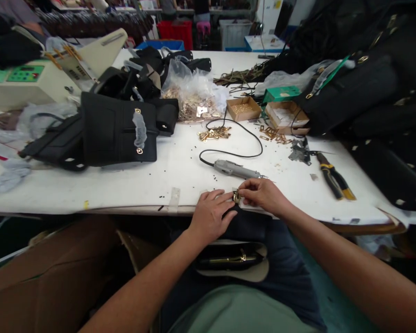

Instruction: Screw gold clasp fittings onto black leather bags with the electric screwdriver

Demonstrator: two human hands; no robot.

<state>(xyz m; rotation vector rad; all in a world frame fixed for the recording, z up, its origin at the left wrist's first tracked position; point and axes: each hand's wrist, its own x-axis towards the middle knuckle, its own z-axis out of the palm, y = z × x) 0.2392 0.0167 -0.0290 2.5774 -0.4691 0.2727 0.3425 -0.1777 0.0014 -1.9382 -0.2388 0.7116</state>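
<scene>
White worktable [152,180] spreads ahead; at its near edge our left hand [211,215] and right hand [263,194] both pinch a gold clasp [236,197] on the black bag [242,226], electric screwdriver [235,169] just beyond

On the tabletop [152,180], an electric screwdriver [236,169] lies just beyond the hands. Pliers [333,175] lie to its right, a handbag [119,129] far left, two small boxes [243,108] behind.
</scene>
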